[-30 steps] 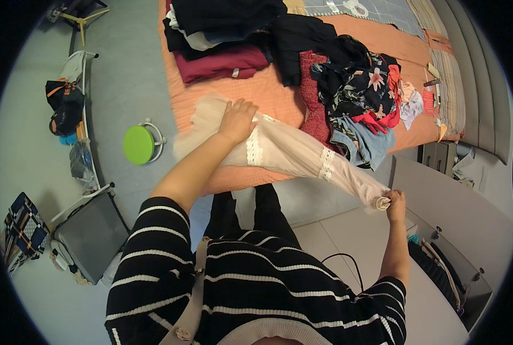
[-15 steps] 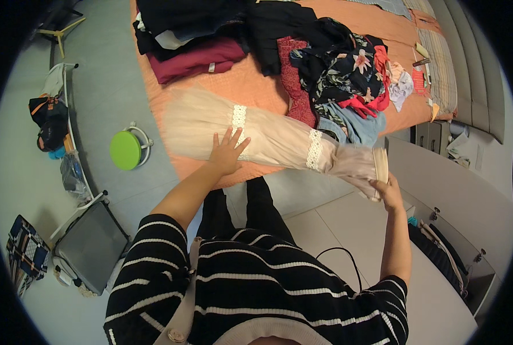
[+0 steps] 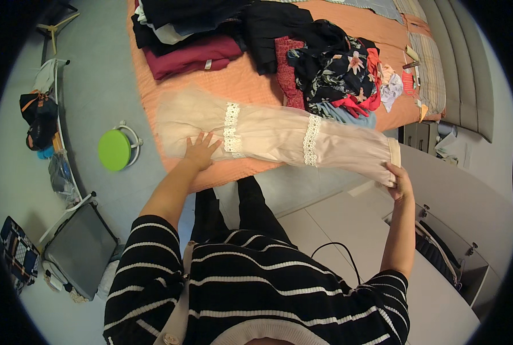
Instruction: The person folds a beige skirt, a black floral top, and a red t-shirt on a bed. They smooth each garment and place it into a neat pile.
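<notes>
A pale cream, sheer skirt (image 3: 271, 137) with two bands of white lace stretches across the near edge of the bed. Its gauzy hem end lies on the orange bedspread at the left. The waistband end, at the right, is held up past the bed's edge by my right hand (image 3: 401, 183), its fingers closed round the band. My left hand (image 3: 201, 150) rests flat on the fabric near the hem, left of one lace band, with fingers spread.
On the orange bed (image 3: 256, 92) lie a stack of dark and maroon folded clothes (image 3: 196, 57) and a heap of floral, red and blue garments (image 3: 339, 72). A green stool (image 3: 115, 150) stands left. A grey suitcase (image 3: 83, 253) is lower left. White cabinets (image 3: 440, 172) stand right.
My right hand has drawn the waistband to the right and slightly up, so the skirt is straighter and smoother. My left hand has slid left toward the hem, off the lace band.
</notes>
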The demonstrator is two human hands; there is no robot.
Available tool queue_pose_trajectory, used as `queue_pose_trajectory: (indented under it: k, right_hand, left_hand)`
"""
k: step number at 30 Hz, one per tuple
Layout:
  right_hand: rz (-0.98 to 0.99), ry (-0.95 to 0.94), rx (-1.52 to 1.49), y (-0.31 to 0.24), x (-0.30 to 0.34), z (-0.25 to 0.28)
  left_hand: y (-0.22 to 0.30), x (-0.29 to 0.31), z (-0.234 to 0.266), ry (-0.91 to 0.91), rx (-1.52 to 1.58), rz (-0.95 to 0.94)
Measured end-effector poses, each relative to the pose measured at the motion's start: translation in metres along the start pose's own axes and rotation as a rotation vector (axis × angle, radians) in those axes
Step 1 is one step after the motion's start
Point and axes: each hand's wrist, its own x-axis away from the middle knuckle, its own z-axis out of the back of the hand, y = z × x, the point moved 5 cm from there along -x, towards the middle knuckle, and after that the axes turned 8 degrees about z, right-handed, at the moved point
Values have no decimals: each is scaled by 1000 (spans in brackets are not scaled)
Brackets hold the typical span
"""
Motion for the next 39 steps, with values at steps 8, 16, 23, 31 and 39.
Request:
queue_pose_trajectory:
  k: [8,16,23,31,39]
  right_hand:
    - [277,-92,124,-4,37,-171]
    - [468,-368,75,82,49,-404]
    - [336,-991,-222,60,135,-520]
    - [262,-1357,-500,29,178,-587]
    - [106,-1374,-504,38,183,-631]
  left_hand:
    - [21,1,-8,450,612,-207]
    - [26,34,30,-479,2572,-369]
    - [-94,75,27,-87,2604,-877]
    - [-95,59,-56,172,2726,127]
    - [48,38,-64,-636,2503,-186]
